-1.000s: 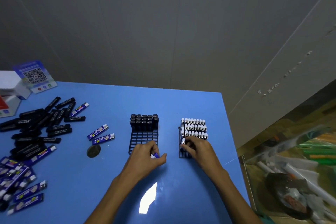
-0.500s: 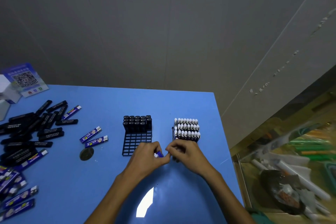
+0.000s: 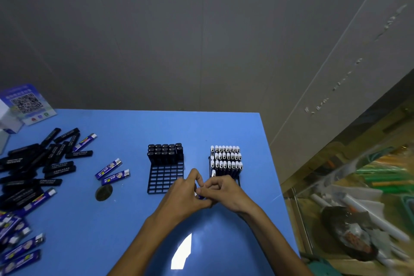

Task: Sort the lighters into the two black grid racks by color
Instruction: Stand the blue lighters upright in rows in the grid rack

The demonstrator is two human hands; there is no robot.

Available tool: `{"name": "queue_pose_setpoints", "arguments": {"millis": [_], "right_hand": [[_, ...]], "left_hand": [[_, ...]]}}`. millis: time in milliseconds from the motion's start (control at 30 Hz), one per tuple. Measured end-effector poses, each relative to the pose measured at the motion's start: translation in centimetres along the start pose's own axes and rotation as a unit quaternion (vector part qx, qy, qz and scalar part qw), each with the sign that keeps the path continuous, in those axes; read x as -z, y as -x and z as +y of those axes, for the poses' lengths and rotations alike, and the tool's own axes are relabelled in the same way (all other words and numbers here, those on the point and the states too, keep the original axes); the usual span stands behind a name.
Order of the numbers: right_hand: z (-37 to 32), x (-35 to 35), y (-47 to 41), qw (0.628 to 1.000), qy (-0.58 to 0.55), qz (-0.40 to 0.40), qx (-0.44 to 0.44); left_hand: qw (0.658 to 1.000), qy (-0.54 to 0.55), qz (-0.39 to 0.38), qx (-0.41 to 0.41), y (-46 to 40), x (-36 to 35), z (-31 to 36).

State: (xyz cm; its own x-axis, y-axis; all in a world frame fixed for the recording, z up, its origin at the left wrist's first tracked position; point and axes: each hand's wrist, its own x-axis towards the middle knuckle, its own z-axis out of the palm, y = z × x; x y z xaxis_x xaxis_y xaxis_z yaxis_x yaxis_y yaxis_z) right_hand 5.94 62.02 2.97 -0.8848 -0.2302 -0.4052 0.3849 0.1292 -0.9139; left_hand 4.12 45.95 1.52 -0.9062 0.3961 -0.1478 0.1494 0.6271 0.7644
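Observation:
Two black grid racks stand on the blue table (image 3: pixel 134 219). The left rack (image 3: pixel 164 182) holds several black lighters (image 3: pixel 165 152) in its far rows. The right rack (image 3: pixel 238 180) holds several blue lighters with white caps (image 3: pixel 226 160). My left hand (image 3: pixel 183 197) and my right hand (image 3: pixel 224 192) meet just in front of the racks. Both pinch one blue lighter (image 3: pixel 199 196), mostly hidden by the fingers. Loose black lighters (image 3: pixel 33 168) and blue lighters (image 3: pixel 18 248) lie in heaps at the table's left.
Two loose blue lighters (image 3: pixel 112 171) and a dark round disc (image 3: pixel 103 192) lie left of the left rack. A card with a QR code (image 3: pixel 28 104) and a white box (image 3: pixel 6 119) stand at the far left. The table's right edge drops to a cluttered floor.
My right hand has come off the right rack and moved left to meet my left hand. Both now pinch the blue lighter that my left hand held alone.

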Motion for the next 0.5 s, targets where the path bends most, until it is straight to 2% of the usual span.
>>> {"name": "queue_pose_setpoints", "arguments": {"millis": [200,500], "right_hand": [[-0.18,0.03,0.28,0.999,-0.031,0.004,0.007],[-0.39,0.06,0.34,0.998,-0.057,0.013,-0.004]], "left_hand": [[0.998,0.017,0.047,0.036,-0.12,0.23,0.23],[0.994,-0.03,0.106,0.021,-0.03,0.26,0.51]]}}
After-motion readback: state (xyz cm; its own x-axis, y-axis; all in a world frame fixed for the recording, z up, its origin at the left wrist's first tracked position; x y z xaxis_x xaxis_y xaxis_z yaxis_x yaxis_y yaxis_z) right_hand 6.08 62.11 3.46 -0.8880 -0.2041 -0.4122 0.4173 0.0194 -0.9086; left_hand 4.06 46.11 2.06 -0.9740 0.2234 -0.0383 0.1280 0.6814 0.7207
